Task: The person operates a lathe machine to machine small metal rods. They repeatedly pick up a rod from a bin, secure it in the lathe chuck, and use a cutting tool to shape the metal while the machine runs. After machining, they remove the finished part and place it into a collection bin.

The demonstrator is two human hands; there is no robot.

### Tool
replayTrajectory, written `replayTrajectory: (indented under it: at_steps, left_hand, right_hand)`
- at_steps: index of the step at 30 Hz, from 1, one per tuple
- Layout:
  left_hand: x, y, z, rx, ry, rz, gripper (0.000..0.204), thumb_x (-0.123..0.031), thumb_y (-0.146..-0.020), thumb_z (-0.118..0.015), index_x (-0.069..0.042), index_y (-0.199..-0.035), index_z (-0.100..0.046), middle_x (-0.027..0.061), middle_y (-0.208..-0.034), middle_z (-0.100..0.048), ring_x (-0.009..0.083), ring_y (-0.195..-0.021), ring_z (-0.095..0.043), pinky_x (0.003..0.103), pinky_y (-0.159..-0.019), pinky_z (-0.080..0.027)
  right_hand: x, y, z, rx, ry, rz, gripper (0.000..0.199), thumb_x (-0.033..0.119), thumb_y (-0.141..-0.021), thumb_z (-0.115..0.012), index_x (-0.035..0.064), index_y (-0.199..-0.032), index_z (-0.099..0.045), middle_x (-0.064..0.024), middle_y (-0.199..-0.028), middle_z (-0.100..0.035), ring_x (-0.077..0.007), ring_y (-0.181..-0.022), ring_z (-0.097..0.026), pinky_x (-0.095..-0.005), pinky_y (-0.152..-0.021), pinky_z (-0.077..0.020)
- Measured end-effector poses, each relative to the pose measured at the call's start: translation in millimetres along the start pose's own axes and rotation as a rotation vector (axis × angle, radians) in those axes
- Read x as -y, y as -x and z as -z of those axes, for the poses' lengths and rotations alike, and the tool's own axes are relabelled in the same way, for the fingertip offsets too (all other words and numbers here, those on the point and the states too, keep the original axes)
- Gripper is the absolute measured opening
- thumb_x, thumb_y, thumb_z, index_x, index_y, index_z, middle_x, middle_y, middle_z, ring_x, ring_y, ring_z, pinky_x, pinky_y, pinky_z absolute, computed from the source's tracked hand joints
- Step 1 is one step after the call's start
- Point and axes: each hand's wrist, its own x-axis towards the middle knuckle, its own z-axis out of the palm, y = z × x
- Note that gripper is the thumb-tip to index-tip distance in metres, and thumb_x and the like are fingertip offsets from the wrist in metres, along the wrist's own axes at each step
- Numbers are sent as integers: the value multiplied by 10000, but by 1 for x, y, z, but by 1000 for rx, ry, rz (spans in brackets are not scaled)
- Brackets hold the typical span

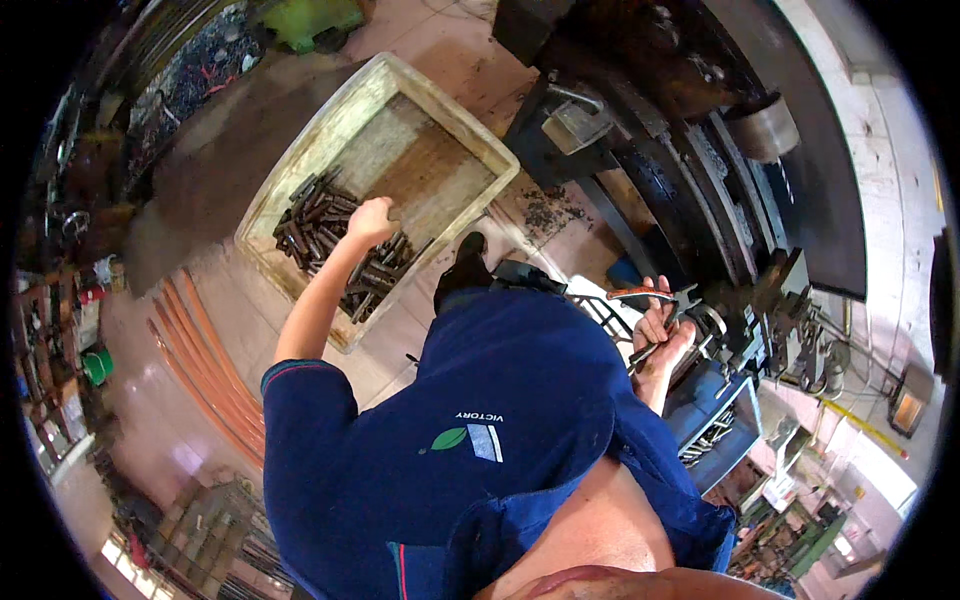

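My left hand (372, 222) is over a pale, worn tub (470, 150), its fingers curled and closed at the edge of a heap of short dark metal rods (325, 225). What the fingers grip, if anything, is hidden beneath the hand. On the other side, my right hand (664, 338) is closed around a pair of pliers with an orange-red handle (637, 293). The pliers are beside a round metal machine part (708, 322), which looks like a chuck; whether they touch it I cannot tell.
A large dark machine (680, 150) fills the upper right. A blue bin (718, 425) with small metal parts stands below my right hand. Several long copper-coloured rods (205, 355) lie on the floor at left. Dark shavings (553, 212) are scattered beside the tub.
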Motion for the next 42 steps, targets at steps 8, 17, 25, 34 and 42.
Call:
replayTrajectory:
  at_steps: [8,17,25,34,42]
  left_hand:
    - [13,-17,-42,383,-316,-157,164,-78,-677,-572,-55,-821,-647,150,-871,-641,315,-856,-613,403,-707,-495]
    - [17,-16,-30,230,-343,-285,135,-86,-664,-577,-42,-771,-648,159,-811,-636,325,-782,-613,392,-681,-500]
    - [-46,1,70,-172,1160,59,153,-79,-768,-639,2,-690,-535,43,-583,-560,122,-520,-572,263,-465,-437]
    - [-247,-6,120,79,1461,-327,182,-99,-767,-675,47,-837,-593,88,-707,-616,173,-602,-606,276,-590,-499]
    - [-315,6,99,255,1380,-424,154,-65,-771,-661,66,-832,-607,89,-730,-623,165,-615,-609,276,-609,-500]
  right_hand:
    - [-19,-12,-31,-9,114,-53,725,389,-673,-610,-14,-1239,-401,-231,-1207,-479,-30,-423,-330,-146,-390,-292]
    - [-34,-9,-9,-30,238,-63,662,347,-698,-610,-24,-1207,-404,-251,-1186,-477,-41,-426,-323,-164,-393,-291]
    - [-23,-21,-21,107,312,-59,421,211,-793,-541,-34,-1127,-464,-271,-1084,-537,-56,-388,-304,-192,-370,-258]
    - [-10,-18,-91,354,893,-158,383,149,-610,-564,-11,-957,-561,-34,-800,-556,-118,-719,-493,-229,-627,-387]
    - [0,-1,-93,197,1068,-94,466,172,-574,-539,-33,-992,-542,-22,-760,-525,-111,-700,-463,-244,-618,-363]
